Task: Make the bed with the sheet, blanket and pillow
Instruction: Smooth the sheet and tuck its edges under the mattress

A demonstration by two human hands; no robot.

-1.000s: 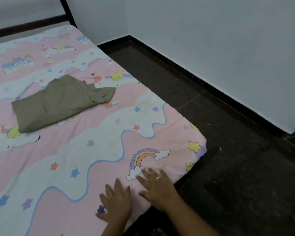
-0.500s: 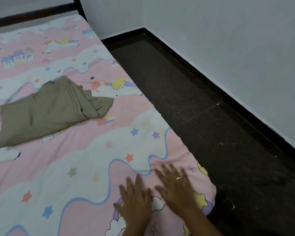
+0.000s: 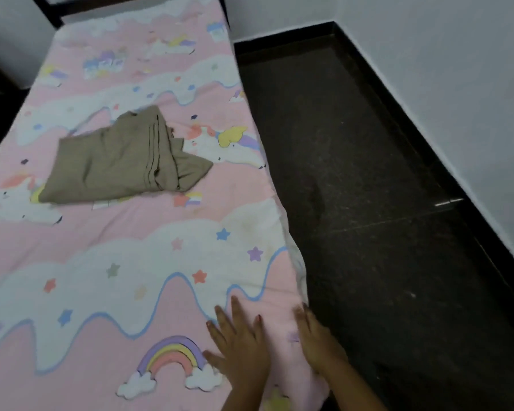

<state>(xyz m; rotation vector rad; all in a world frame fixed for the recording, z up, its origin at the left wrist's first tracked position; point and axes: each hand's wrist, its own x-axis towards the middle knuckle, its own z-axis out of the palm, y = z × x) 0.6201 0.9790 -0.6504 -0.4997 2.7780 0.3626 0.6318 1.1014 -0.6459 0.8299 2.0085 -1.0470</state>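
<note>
A pink sheet printed with rainbows, stars and unicorns covers the mattress. On its middle lies a folded olive-brown cloth, loosely bunched at its right end. My left hand rests flat on the sheet near the front right corner, fingers spread, holding nothing. My right hand lies flat at the sheet's right edge, fingers pointing up along the edge. No pillow is in view.
A dark bed frame shows at the head end. Dark speckled floor runs along the bed's right side to a white wall with a black skirting.
Both hands have slid forward over the sheet near the front right corner, the right one out to the bed's edge. The view has swung left, showing more of the bed.
</note>
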